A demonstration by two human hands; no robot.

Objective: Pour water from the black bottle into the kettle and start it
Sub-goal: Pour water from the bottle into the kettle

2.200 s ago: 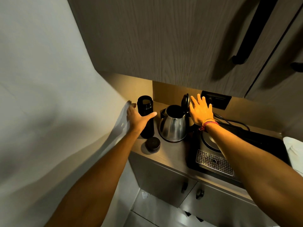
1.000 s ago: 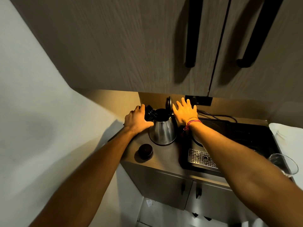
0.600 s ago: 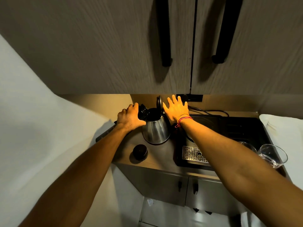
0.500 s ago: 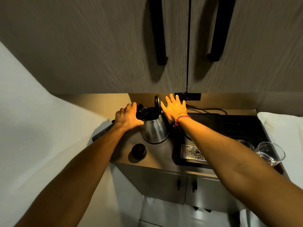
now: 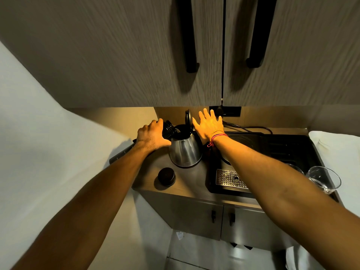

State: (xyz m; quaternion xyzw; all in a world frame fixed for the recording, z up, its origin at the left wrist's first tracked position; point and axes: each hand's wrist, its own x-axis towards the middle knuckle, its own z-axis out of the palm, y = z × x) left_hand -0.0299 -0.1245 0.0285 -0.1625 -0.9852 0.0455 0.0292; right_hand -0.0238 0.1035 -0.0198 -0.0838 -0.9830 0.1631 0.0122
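A steel kettle [image 5: 185, 151] stands on the wooden counter [image 5: 191, 180], its black lid [image 5: 188, 118] flipped up. My left hand [image 5: 151, 135] is closed around the black bottle [image 5: 168, 129], which is tipped with its mouth over the kettle's opening; a thin stream of water shows at the mouth. My right hand [image 5: 208, 123], fingers spread, rests flat against the raised lid and holds it back. The bottle's round black cap [image 5: 166, 176] lies on the counter in front of the kettle.
A black tray [image 5: 272, 152] with a metal drain grate [image 5: 229, 179] fills the counter's right side, with glasses [image 5: 322, 180] at its right end. A wall socket [image 5: 226, 111] and cable sit behind. Cupboard doors with black handles [image 5: 190, 36] hang overhead. A white wall is at the left.
Since 2.2 s ago my left hand lifted the upright bottle and tipped it over the kettle. My right hand stays on the lid. The view has shifted to the right.
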